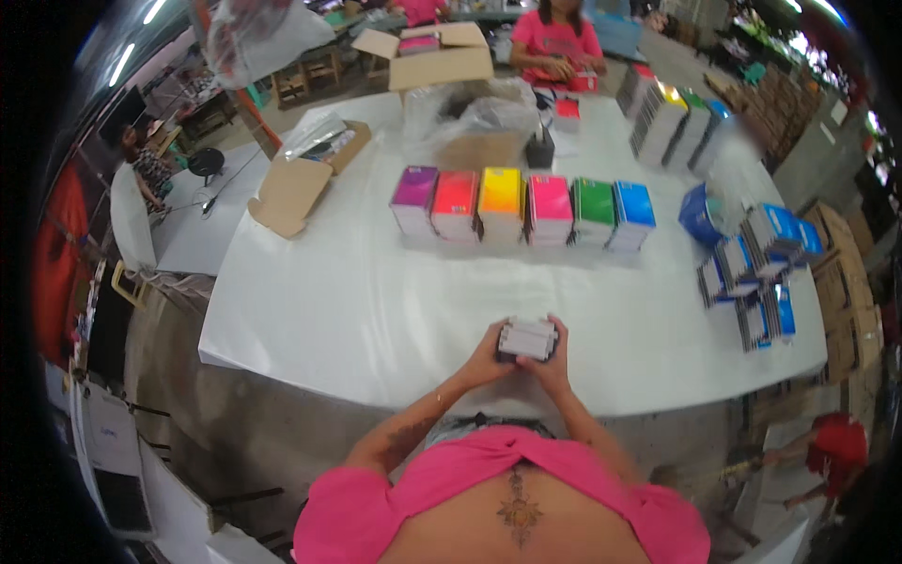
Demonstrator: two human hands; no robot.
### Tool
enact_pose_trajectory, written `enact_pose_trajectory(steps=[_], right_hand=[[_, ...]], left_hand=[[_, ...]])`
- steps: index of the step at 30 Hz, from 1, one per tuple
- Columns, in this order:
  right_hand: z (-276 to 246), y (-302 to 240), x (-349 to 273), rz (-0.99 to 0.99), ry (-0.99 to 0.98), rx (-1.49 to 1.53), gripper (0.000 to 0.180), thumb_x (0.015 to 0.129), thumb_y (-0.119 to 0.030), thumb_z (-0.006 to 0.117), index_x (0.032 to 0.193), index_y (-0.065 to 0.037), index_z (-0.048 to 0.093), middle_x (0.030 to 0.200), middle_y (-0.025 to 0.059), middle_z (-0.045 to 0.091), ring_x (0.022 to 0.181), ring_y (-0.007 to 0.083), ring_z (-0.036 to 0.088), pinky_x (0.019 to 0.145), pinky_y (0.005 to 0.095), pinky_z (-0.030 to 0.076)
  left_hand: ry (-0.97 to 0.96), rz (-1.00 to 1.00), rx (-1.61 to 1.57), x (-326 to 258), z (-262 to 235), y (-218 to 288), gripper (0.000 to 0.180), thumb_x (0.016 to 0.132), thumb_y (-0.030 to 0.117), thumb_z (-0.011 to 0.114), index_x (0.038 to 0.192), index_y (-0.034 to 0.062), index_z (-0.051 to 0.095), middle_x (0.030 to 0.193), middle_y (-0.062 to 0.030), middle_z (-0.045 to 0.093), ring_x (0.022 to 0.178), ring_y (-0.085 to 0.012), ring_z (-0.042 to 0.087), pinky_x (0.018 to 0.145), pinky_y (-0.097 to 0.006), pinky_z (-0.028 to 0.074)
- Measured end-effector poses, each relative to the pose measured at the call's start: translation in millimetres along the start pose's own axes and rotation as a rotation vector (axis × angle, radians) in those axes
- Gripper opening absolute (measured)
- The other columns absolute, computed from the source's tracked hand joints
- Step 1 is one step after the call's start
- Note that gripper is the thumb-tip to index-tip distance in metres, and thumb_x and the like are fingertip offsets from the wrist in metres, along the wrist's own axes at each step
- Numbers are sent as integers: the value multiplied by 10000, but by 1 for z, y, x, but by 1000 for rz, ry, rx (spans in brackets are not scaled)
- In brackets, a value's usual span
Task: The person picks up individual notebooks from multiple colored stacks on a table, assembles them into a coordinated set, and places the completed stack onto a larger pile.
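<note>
While six coloured stacks (522, 207) sit further back on the table (319, 301), left hand (490, 355) and right hand (552, 362) together grasp a small stack (527, 337).

Pink top (442, 470), short sleeves, forearm tattoo (406, 435)

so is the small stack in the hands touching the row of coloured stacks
Apart. The head view shows the held stack between both hands near the table edge, with bare white table separating it from the coloured row.
</note>
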State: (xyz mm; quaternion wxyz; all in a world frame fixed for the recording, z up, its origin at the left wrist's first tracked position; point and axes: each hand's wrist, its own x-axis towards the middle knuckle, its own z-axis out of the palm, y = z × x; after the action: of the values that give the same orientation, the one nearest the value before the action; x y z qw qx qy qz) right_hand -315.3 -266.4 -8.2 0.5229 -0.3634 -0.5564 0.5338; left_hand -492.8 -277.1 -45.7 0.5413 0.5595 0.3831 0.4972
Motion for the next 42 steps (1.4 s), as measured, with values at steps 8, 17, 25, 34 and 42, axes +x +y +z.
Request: enact_pose_trajectory(steps=[8,17,25,34,42], right_hand=[[-3,13,4,-7,26,-33,939,655,-168,932,1337,-67,295,1218,99,463,1152,208,520,1005,352,459],[-2,17,4,23,77,-211,925,587,-195,972,1267,-64,359,1089,89,577,1009,195,593,886,344,519],[-7,24,6,25,76,-206,791,672,-147,888,1269,-53,378,1108,121,592,996,197,612,855,345,525],[-21,8,4,110,-53,-211,719,706,-189,847,1256,-55,404,1169,116,563,969,206,584,852,360,503],[-102,-17,-33,538,-231,900,821,944,-523,575,1573,-147,205,1546,127,346,1411,278,368,1144,470,323]], left_hand=[[-37,-7,97,17,4,14,780,705,83,781,1367,2,375,1252,-159,557,1190,-270,563,1018,-377,452],[-201,-133,467,27,-17,69,800,692,171,816,1351,-13,401,1313,-243,524,1216,-418,532,1019,-407,458],[-438,275,1293,35,32,117,1109,787,604,709,1508,-77,215,1556,-302,252,1480,-409,216,1188,-562,174],[-599,298,1347,76,19,124,757,766,660,688,1055,-26,552,986,-187,634,935,-341,630,847,-434,471],[-816,734,1167,84,49,191,681,731,654,738,949,26,590,857,-130,647,786,-288,654,772,-396,492]])
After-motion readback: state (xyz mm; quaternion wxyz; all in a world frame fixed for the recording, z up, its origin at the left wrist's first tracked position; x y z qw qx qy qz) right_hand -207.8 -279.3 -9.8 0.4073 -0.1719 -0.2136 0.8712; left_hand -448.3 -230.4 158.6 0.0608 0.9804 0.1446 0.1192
